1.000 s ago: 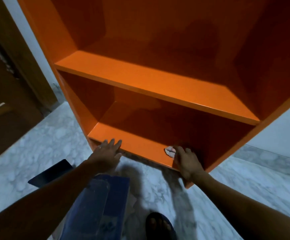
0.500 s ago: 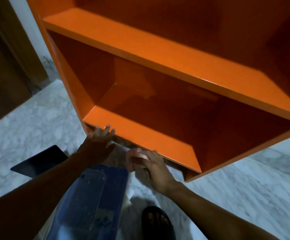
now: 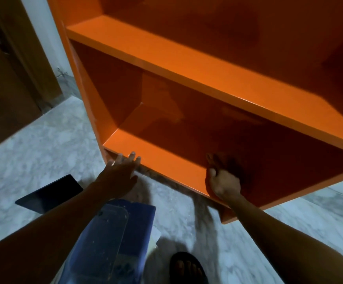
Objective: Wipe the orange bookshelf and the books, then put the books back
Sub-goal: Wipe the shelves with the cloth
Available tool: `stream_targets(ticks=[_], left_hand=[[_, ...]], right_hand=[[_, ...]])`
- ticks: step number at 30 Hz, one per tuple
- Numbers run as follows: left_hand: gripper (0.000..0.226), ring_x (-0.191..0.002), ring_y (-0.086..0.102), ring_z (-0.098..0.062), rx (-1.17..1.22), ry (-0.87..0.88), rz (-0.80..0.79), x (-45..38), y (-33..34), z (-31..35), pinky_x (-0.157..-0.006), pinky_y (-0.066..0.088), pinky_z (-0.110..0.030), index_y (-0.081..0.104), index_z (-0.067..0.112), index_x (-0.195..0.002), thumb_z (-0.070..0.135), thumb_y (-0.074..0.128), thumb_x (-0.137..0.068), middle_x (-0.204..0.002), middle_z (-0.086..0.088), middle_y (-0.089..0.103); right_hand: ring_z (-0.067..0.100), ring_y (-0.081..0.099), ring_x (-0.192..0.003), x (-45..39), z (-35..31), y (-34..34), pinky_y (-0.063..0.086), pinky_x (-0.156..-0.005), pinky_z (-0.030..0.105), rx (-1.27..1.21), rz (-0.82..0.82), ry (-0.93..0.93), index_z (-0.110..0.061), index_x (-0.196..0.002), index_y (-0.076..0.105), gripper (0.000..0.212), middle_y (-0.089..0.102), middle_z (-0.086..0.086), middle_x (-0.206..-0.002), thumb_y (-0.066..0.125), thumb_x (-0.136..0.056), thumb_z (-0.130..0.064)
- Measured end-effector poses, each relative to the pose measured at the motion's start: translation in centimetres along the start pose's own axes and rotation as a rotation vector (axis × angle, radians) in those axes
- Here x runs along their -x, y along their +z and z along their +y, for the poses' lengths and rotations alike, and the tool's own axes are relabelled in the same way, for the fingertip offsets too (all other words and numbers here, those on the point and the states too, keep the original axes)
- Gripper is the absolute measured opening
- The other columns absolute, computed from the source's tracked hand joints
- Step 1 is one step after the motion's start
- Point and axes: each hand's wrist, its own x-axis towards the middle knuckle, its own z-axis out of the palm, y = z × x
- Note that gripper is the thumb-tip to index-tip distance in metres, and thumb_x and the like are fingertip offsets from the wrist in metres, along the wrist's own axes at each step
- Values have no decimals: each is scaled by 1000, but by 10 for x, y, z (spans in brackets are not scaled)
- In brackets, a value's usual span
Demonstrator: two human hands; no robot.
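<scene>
dim, warm light; deep shadow inside the bookshelf (image 3: pixel 217 124), slight motion blur, wide-angle bending at edges.

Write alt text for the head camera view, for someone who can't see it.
A person's right hand reaches into the bottom shelf of an empty orange bookshelf while the left hand rests flat on its front edge. Blue books lie on the marble floor below.

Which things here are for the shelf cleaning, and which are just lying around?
For the job:
orange bookshelf, shelves bare
left hand, fingertips on the bottom shelf's front edge
right hand, reaching into the bottom shelf
blue books, stacked on the floor

Just lying about:
dark tablet, flat on the marble floor
black sandal
brown door
</scene>
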Motion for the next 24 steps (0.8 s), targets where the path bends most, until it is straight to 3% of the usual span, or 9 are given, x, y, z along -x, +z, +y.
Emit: stream_targets(ticks=[2, 5, 9, 13, 17, 20, 21, 23, 24], left_hand=[[67, -149, 20, -40, -44, 0, -45, -1, -1, 1, -117, 26, -50, 15, 18, -159, 35, 45, -102, -167, -7, 12], [69, -150, 16, -37, -97, 6, -90, -1, -3, -1, -117, 25, -49, 10, 19, -159, 35, 44, -102, -167, -6, 7], [70, -149, 22, -36, -101, 21, -72, -1, -1, -8, -116, 28, -51, 16, 18, -159, 30, 50, -98, -166, -9, 13], [68, -148, 26, -34, -133, -24, -23, 0, -5, -14, -112, 34, -50, 22, 20, -157, 35, 50, -98, -164, -13, 18], [65, -151, 17, -31, -126, -111, -31, 4, -12, -27, -113, 32, -48, 17, 20, -157, 38, 44, -101, -165, -12, 14], [66, -150, 19, -34, -50, -111, -32, 8, -14, -35, -112, 34, -53, 22, 18, -157, 32, 50, -99, -164, -13, 17], [66, -150, 19, -34, -39, -113, -42, 9, -12, -35, -112, 33, -53, 21, 18, -157, 32, 51, -99, -165, -13, 16], [67, -151, 16, -34, -28, -123, -57, 8, -9, -37, -114, 30, -53, 18, 19, -158, 34, 49, -100, -166, -11, 13], [68, -152, 14, -33, -20, -129, -61, 6, -7, -38, -115, 29, -53, 16, 20, -158, 35, 48, -100, -166, -11, 11]], right_hand=[[42, 59, -107, 9, -16, 12, 40, -95, 47, 124, 97, -81, -28, -123, 65, 48, 66, 19, -113, 30, -102, -54], [40, 52, -98, 34, -37, 38, 41, -81, 46, 175, 176, -335, -47, -133, 55, 39, 58, 15, -117, 41, -97, -52], [35, 41, -113, 59, -63, 49, 38, -92, 44, 88, -3, -645, -45, -140, 47, 52, 42, 6, -139, 35, -91, -34], [25, 43, -111, 56, -82, 35, 38, -99, 41, -126, -166, -904, -41, -136, 53, 44, 49, 2, -122, 48, -94, -29], [27, 60, -110, 21, -88, -1, 46, -96, 42, -348, 88, -787, -27, -132, 62, 39, 65, 3, -119, 44, -97, -22], [23, 60, -123, -7, -77, -22, 42, -105, 33, -121, -31, -545, -19, -131, 62, 36, 66, 6, -130, 45, -100, -9], [23, 58, -124, -16, -70, -24, 41, -106, 32, -85, -69, -487, -24, -127, 63, 33, 65, 6, -130, 45, -101, -13], [28, 53, -129, -40, -52, -11, 41, -110, 44, -68, 68, -442, -37, -122, 64, 39, 64, 1, -132, 38, -95, -28], [35, 51, -128, -55, -45, 1, 44, -106, 53, -34, 111, -442, -33, -125, 66, 50, 66, 5, -130, 32, -89, -29]])
